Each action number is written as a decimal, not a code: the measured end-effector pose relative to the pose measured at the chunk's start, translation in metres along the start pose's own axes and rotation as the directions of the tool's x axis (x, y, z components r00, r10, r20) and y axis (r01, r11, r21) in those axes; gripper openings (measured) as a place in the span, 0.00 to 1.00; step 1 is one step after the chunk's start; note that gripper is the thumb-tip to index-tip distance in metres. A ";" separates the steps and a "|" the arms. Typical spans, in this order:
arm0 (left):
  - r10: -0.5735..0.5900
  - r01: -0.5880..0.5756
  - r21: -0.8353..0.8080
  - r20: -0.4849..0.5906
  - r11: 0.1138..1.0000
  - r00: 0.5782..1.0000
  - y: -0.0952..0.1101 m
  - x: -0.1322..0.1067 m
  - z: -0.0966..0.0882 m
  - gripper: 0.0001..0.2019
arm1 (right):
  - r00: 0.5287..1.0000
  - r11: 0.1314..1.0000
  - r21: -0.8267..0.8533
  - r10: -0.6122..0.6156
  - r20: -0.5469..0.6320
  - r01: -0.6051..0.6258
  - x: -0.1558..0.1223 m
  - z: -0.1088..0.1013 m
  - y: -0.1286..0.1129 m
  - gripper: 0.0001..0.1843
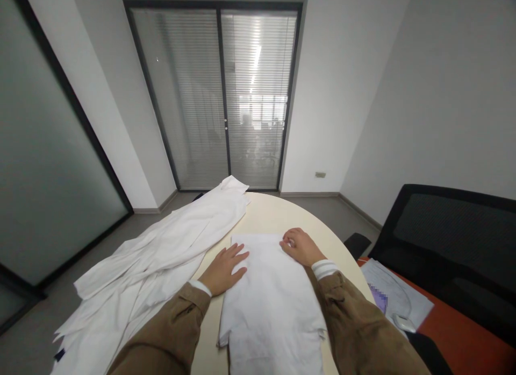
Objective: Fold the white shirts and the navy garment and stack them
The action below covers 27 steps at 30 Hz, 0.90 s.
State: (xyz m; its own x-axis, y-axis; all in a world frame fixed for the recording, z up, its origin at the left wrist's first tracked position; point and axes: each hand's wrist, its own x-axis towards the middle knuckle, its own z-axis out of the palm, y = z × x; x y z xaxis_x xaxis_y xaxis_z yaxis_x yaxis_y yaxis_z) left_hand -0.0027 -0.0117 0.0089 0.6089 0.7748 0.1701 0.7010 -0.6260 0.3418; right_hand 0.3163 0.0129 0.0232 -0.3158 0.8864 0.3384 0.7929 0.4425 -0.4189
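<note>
A white garment (274, 305) lies in front of me, folded into a long panel with a straight far edge. Its near end runs out of the bottom of the view. My left hand (223, 270) rests open on its left side near the far corner, fingers spread. At the far right corner, my right hand (303, 247) has its fingers curled with the thumb close to them, pinching the edge of the cloth. To the left, more white garments (161, 256) lie loosely in an overlapping heap.
Beneath the cloth is a round cream table (278, 211). At right stands a black mesh-backed chair (451, 246) with an orange seat, holding a clear plastic bag (403, 294) and a small pale object. Beyond the table are glass doors with blinds (221, 95).
</note>
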 end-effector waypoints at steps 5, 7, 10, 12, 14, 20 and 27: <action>0.104 -0.104 -0.021 0.045 0.994 0.994 0.010 -0.011 -0.010 0.30 | 0.960 0.975 -0.138 0.197 0.201 -0.172 -0.012 0.005 0.001 0.34; 0.106 -0.107 0.013 0.087 0.994 0.991 0.016 -0.014 -0.013 0.34 | 0.916 0.928 -0.229 0.341 0.214 -0.292 -0.013 0.011 0.002 0.37; -0.017 0.018 0.127 -0.011 0.992 1.000 0.024 -0.014 -0.014 0.33 | 0.908 0.872 -0.319 0.413 0.076 -0.370 -0.011 0.016 0.001 0.38; -0.123 0.143 0.176 -0.117 0.974 0.985 0.029 -0.013 -0.016 0.30 | 0.928 0.869 -0.337 0.371 -0.042 -0.363 -0.009 0.014 -0.003 0.36; -0.232 0.259 0.175 -0.160 0.950 0.959 0.032 -0.013 -0.018 0.27 | 0.938 0.879 -0.328 0.322 -0.129 -0.347 -0.010 0.009 -0.008 0.34; -0.426 0.427 0.014 -0.055 0.904 0.903 0.028 -0.021 -0.022 0.27 | 0.905 0.888 -0.216 0.424 0.034 -0.407 -0.023 0.002 -0.016 0.38; -0.417 0.400 -0.119 -0.216 0.909 0.883 0.020 -0.013 -0.014 0.26 | 0.907 0.901 -0.112 0.409 -0.099 -0.418 -0.011 0.008 -0.011 0.34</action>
State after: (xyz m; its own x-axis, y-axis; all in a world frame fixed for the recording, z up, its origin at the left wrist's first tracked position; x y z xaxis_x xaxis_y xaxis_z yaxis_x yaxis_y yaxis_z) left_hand -0.0013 -0.0331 0.0269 0.1653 0.9642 0.2075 0.8365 -0.2485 0.4884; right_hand 0.3068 -0.0003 0.0171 0.0893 0.9716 0.2192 0.9052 0.0127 -0.4249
